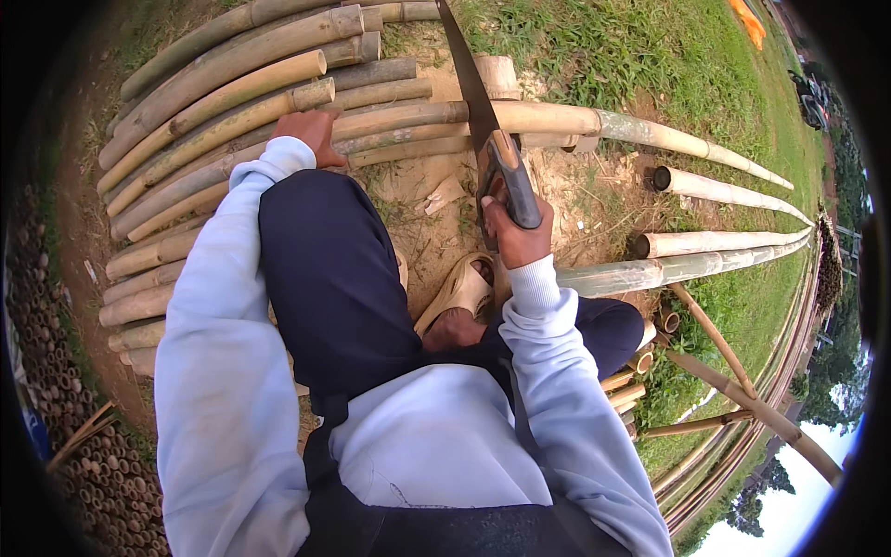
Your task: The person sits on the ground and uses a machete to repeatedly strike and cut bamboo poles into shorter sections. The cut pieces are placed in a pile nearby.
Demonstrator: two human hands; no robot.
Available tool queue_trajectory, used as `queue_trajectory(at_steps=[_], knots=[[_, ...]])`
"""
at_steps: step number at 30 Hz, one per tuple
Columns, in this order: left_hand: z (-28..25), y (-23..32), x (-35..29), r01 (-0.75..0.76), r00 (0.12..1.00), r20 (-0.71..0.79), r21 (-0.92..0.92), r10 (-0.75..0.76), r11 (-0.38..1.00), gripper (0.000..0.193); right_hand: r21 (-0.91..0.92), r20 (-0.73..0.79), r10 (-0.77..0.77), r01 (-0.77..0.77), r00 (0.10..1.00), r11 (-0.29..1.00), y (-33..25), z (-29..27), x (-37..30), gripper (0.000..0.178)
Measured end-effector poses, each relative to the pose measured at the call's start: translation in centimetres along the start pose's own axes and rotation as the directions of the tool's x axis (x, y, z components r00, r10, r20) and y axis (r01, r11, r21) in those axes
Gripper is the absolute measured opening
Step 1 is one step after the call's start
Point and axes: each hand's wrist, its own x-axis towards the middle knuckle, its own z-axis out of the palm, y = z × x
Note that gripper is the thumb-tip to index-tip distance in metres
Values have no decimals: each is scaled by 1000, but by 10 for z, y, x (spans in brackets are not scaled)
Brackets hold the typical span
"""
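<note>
My right hand [520, 227] is closed round the dark handle of a hand saw [475, 88]. Its long blade points away from me and crosses a bamboo pole [548, 118]. Whether the teeth have cut into the pole cannot be seen. My left hand [311, 136] grips the bamboo pole [399, 118] left of the blade, fingers bent over it beside my raised knee. Under that pole lie more bamboo lengths, and a short upright bamboo stump [498, 77] stands just behind the blade.
Cut bamboo poles [232, 79] lie side by side on the left. Longer poles [724, 190] stretch off to the right over grass. Many stacked bamboo ends [102, 483] fill the lower left. A bamboo frame [742, 404] stands at the right. My sandalled foot [461, 297] is below the saw.
</note>
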Motion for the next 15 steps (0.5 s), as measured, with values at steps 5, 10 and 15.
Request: queue_trajectory(at_steps=[5,10,15], knots=[[9,-10,0,27,1000,4,29,-27,999,78,-35,-7,37,-37,999,999,15,-22,-104,13],[6,-13,-9,74,997,19,-64,-73,995,81,-181,6,181,-177,983,967,-20,-59,-185,21],[-6,4,9,59,998,38,-25,-58,998,80,-51,-33,-106,104,994,993,6,-2,-33,15]])
